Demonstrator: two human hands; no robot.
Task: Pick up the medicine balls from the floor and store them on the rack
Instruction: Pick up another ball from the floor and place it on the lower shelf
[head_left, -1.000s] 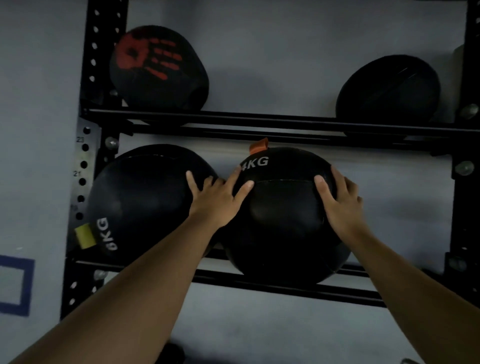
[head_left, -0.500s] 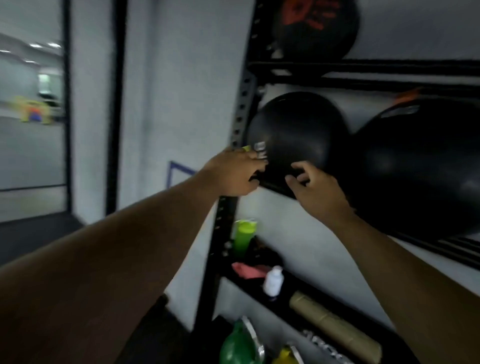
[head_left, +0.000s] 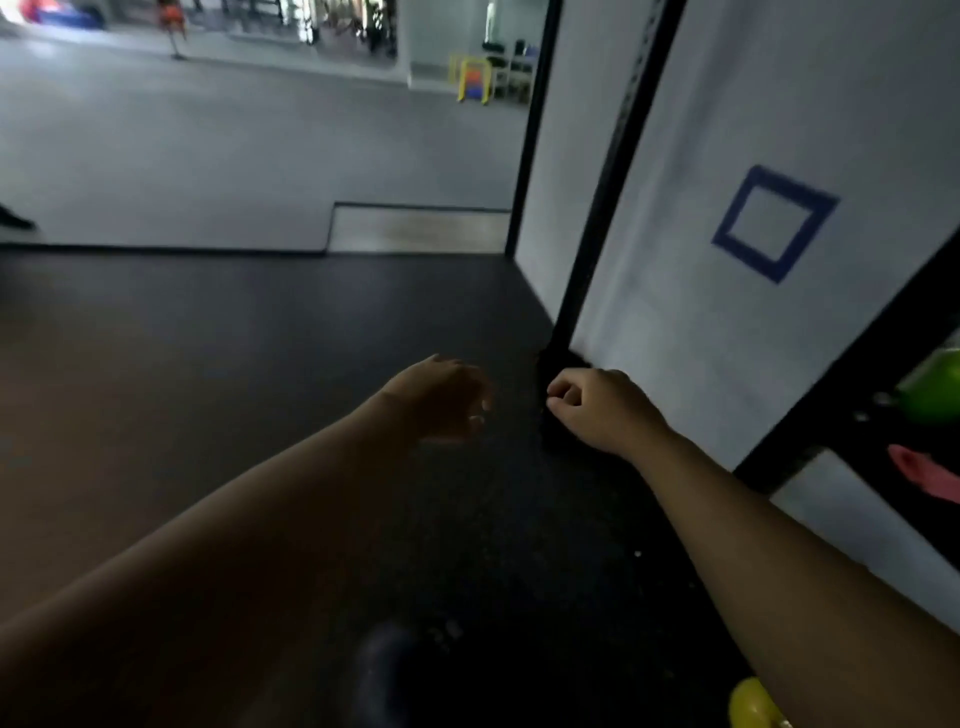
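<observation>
Dark rubber floor (head_left: 208, 364) is stretching wide and bare ahead, running toward a brighter gym hall. Both arms are reaching forward over it: the left hand (head_left: 441, 397) is hanging loosely curled and blurred, holding nothing; the right hand (head_left: 602, 410) is curling half closed, empty, in front of a black rack post (head_left: 597, 234). No medicine ball is showing clearly; a dim round shape (head_left: 384, 670) near the bottom edge is too dark to identify.

Both hands hang over the floor (head_left: 208, 364), the left hand (head_left: 441, 397) beside the right hand (head_left: 602, 410). The wall (head_left: 779, 104) stands to the right, the rack post (head_left: 597, 234) against it.
</observation>
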